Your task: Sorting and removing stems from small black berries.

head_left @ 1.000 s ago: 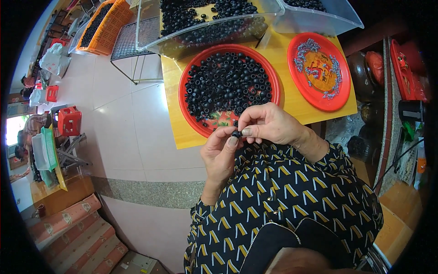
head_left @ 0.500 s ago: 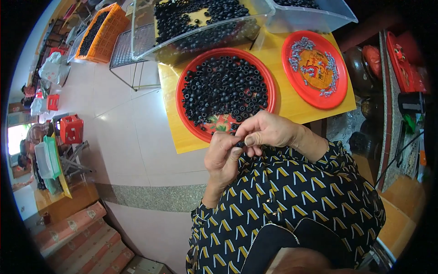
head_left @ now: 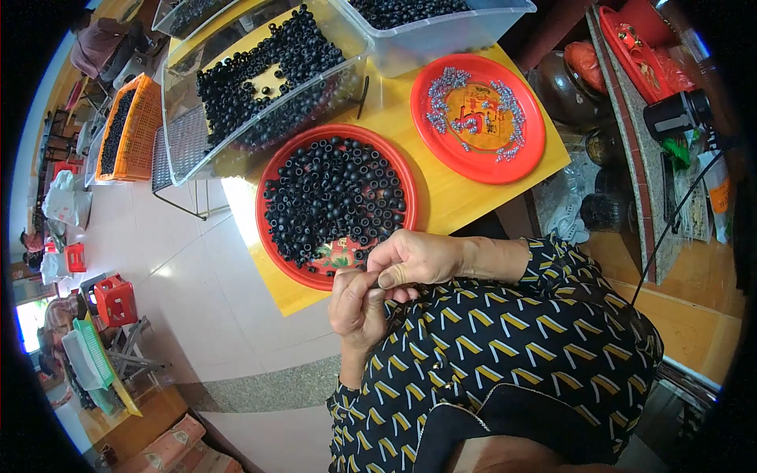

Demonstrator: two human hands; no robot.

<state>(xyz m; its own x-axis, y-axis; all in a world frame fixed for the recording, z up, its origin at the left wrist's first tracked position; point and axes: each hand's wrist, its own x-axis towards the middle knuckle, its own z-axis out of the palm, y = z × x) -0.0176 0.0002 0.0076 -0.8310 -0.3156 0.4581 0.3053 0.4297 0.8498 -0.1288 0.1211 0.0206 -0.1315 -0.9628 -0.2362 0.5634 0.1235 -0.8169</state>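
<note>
My left hand (head_left: 356, 309) and my right hand (head_left: 422, 258) meet fingertip to fingertip just in front of my chest, both pinched closed. A small black piece, seen between the fingertips half a second ago, is now hidden by them. What my right fingertips hold, if anything, does not show. Right beyond my hands a round red tray (head_left: 266, 244) carries a heap of small black ring-shaped and rounded pieces (head_left: 331, 197). Farther right, a second red tray (head_left: 530, 154) bears small grey-blue pieces (head_left: 441, 87) scattered around its printed middle.
Both trays rest on a yellow table (head_left: 449, 206). At the far side stand clear plastic bins (head_left: 272, 130) of black pieces. An orange crate (head_left: 130, 142) stands at the left. On the right is a stone-edged shelf (head_left: 643, 205) with jars. Other people are in the left background.
The view has turned, so trays and hands sit farther left in the picture. My hands stay pinched together, and the black piece between them has gone out of sight.
</note>
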